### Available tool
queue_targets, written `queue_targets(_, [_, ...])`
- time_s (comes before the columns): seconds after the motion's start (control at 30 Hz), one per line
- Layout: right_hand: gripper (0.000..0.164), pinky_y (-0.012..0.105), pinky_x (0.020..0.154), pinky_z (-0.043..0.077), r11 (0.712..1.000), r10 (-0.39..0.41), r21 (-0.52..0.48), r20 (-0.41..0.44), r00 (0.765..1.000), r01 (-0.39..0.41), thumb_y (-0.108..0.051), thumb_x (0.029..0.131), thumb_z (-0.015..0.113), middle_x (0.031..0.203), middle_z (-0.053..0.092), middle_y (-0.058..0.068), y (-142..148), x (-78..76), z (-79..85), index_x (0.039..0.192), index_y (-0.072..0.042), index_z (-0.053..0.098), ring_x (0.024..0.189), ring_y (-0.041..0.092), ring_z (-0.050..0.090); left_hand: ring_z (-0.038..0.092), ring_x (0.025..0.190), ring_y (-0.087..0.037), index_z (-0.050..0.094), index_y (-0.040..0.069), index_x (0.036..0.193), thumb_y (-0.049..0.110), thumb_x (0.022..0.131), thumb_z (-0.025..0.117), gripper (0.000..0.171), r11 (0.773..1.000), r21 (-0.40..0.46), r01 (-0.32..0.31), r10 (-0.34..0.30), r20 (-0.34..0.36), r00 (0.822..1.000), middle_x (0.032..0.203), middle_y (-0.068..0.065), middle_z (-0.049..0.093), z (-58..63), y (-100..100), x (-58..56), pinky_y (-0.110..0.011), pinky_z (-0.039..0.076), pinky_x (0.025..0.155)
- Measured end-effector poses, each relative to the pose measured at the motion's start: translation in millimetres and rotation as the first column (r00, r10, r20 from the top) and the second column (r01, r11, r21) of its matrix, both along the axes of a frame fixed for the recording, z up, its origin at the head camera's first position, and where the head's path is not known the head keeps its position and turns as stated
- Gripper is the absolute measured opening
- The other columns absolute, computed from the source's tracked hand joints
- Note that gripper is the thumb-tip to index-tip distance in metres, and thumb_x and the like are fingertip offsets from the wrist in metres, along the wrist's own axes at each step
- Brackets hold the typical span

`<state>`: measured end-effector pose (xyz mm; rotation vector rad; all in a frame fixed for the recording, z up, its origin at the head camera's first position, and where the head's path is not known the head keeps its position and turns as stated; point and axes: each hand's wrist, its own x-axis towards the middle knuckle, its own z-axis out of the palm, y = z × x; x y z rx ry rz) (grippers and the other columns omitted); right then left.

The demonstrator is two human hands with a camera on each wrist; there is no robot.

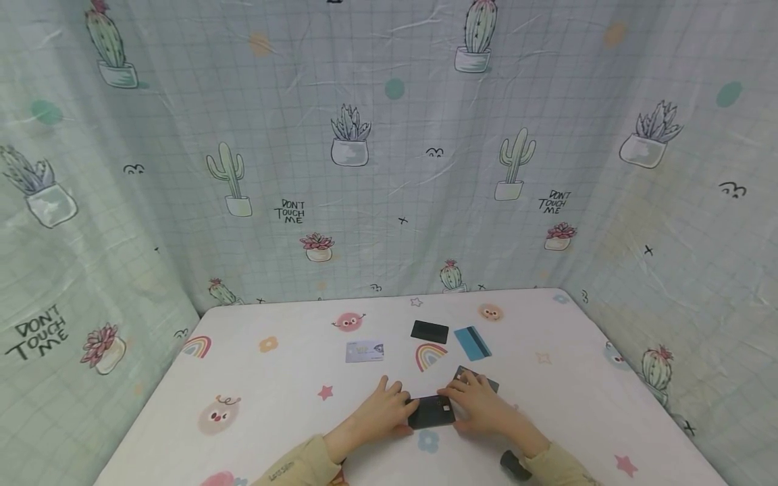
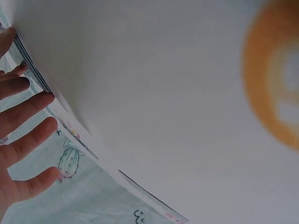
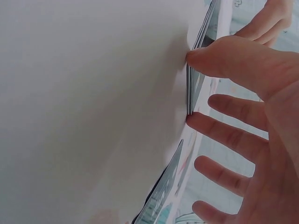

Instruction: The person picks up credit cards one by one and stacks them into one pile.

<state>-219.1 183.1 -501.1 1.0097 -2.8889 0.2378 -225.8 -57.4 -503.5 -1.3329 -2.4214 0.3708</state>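
A stack of cards [image 1: 431, 414] with a black one on top lies between both hands on the table. My left hand [image 1: 381, 410] grips its left end, with the thumb at the near side and a finger at the far side. On the right end, my right hand [image 1: 479, 409] holds the stack the same way, its other fingers spread. The right wrist view shows the layered edges of the stack [image 3: 189, 91] between thumb and finger. Partly hidden behind the right hand is a dark grey card [image 1: 489, 383].
Farther back lie a silver-grey card [image 1: 365, 351], a black card [image 1: 429, 331] and a blue card with a dark stripe [image 1: 472, 343]. The white tablecloth [image 1: 273, 398] has printed stars, flowers and rainbows. A patterned curtain [image 1: 389, 182] hangs behind the table and at both sides.
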Motion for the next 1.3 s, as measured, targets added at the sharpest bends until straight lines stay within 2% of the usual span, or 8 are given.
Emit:
queue_targets(0.33, [0.055, 0.049, 0.082, 0.035, 1.000, 0.007, 0.004, 0.008, 1.000, -0.007, -0.032, 0.067, 0.072, 0.110, 0.058, -0.003, 0.3, -2.8, 0.1, 0.118, -0.018, 0.054, 0.097, 0.017, 0.041, 0.052, 0.088, -0.012, 0.059, 0.024, 0.109, 0.051, 0.077, 0.058, 0.042, 1.000, 0.006, -0.004, 0.004, 0.000, 1.000, 0.092, 0.007, 0.063, -0.3, 0.7, -1.3, -0.041, 0.043, 0.082])
queue_targets(0.5, [0.057, 0.048, 0.081, 0.034, 1.000, 0.011, -0.016, 0.016, 1.000, -0.010, -0.031, 0.066, 0.073, 0.109, 0.058, -0.003, 0.3, -4.1, 2.7, 0.118, -0.018, 0.054, 0.093, 0.015, 0.040, 0.052, 0.088, -0.013, 0.059, 0.024, 0.109, 0.051, 0.077, 0.058, 0.042, 1.000, -0.001, -0.010, 0.010, 0.000, 1.000, 0.093, 0.007, 0.063, -0.4, 1.1, -2.5, -0.042, 0.043, 0.082])
queue_targets(0.8, [0.058, 0.048, 0.082, 0.034, 0.999, -0.040, -0.001, 0.064, 0.997, 0.040, -0.031, 0.065, 0.074, 0.104, 0.057, -0.003, -1.1, -4.0, 6.3, 0.119, -0.019, 0.053, 0.094, 0.017, 0.042, 0.052, 0.088, -0.013, 0.058, 0.025, 0.108, 0.056, 0.074, 0.059, 0.046, 0.999, 0.003, -0.045, 0.045, 0.021, 0.999, 0.092, 0.007, 0.062, -0.5, -2.0, -3.5, -0.041, 0.042, 0.083])
queue_targets(1.0, [0.056, 0.044, 0.081, 0.033, 1.000, -0.026, -0.003, 0.050, 0.998, 0.026, -0.030, 0.066, 0.073, 0.103, 0.059, -0.004, 0.4, -2.6, 5.8, 0.117, -0.019, 0.054, 0.091, 0.014, 0.040, 0.052, 0.088, -0.013, 0.058, 0.025, 0.110, 0.055, 0.075, 0.059, 0.047, 0.999, -0.002, -0.033, 0.033, 0.006, 0.999, 0.091, 0.007, 0.062, 1.2, -2.3, -3.3, -0.041, 0.042, 0.084])
queue_targets(1.3, [0.053, 0.046, 0.082, 0.034, 1.000, -0.005, -0.026, 0.059, 0.998, 0.007, -0.027, 0.067, 0.073, 0.103, 0.061, -0.003, -1.3, -1.3, 7.1, 0.116, -0.018, 0.055, 0.092, 0.014, 0.041, 0.052, 0.087, -0.013, 0.059, 0.024, 0.109, 0.054, 0.075, 0.059, 0.045, 1.000, 0.015, -0.020, 0.020, -0.005, 1.000, 0.090, 0.007, 0.062, 2.3, -3.6, -1.9, -0.041, 0.043, 0.083])
